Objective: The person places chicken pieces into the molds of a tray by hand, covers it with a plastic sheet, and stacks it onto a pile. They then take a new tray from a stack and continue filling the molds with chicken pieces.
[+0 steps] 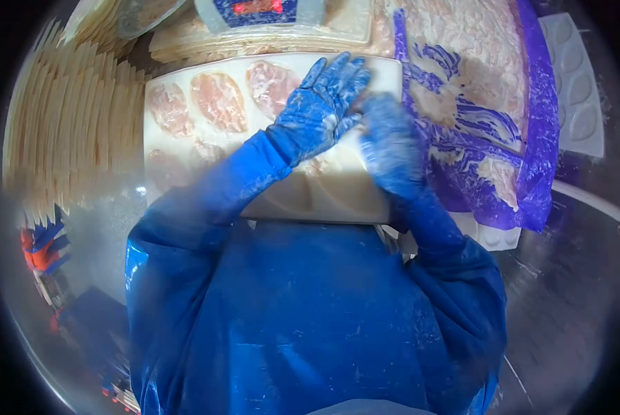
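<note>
A white moulded tray (375,79) with oval hollows lies in front of me. Pieces of pale pink raw meat (218,102) fill its upper left hollows, and more show in the lower left. My left hand (324,104), in a wet blue glove, is over the tray's upper right part, palm up with fingers stretched out; its forearm hides some hollows. Close beside it, at the tray's right edge, my right hand (393,142) is smeared by motion. Whether it holds anything I cannot tell.
At right, a purple plastic sheet (541,131) bears a large mass of pale raw meat (483,34). A scale (258,10) with a red display stands at the top. Stacked thin boards (75,117) fill the left. Another white moulded tray (579,90) lies far right.
</note>
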Demonstrator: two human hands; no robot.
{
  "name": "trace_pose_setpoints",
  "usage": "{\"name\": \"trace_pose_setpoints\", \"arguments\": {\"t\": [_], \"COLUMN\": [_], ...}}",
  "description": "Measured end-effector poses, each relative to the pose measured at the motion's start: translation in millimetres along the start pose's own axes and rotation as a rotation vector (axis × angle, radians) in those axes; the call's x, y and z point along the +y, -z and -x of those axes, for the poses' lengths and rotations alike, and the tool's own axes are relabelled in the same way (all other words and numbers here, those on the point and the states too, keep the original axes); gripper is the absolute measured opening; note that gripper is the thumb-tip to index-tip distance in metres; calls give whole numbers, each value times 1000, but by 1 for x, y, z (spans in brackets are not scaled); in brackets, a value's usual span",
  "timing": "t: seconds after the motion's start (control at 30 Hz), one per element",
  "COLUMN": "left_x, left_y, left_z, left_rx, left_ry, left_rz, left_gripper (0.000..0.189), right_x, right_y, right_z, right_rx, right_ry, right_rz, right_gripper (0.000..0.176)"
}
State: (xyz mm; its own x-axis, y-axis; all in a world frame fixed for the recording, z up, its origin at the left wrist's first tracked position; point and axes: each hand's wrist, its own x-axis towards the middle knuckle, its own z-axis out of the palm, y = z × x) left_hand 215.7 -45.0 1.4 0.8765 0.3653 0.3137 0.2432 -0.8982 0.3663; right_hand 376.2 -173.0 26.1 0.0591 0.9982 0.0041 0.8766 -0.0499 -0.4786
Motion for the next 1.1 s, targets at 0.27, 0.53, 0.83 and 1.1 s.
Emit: {"name": "trace_pose_setpoints", "arguments": {"t": [0.27, 0.53, 0.83, 1.1], "left_x": [6, 15, 12, 5], "left_y": [-23, -24, -29, -36], "left_z": [-20, -24, -22, -20], "left_rx": [-9, -66, -19, 38], "left_ry": [162, 232, 215, 190], "left_rz": [-131, -198, -211, -173], "left_gripper": [72, 75, 72, 70], "right_x": [86, 227, 242, 156], "right_y": [37, 21, 3, 70], "right_z": [11, -29, -32, -24], "right_rx": [452, 239, 329, 266], "right_ry": [44, -177, -120, -316], "right_rz": [-255, -221, -186, -693], "right_gripper": [18, 19, 16, 23]}}
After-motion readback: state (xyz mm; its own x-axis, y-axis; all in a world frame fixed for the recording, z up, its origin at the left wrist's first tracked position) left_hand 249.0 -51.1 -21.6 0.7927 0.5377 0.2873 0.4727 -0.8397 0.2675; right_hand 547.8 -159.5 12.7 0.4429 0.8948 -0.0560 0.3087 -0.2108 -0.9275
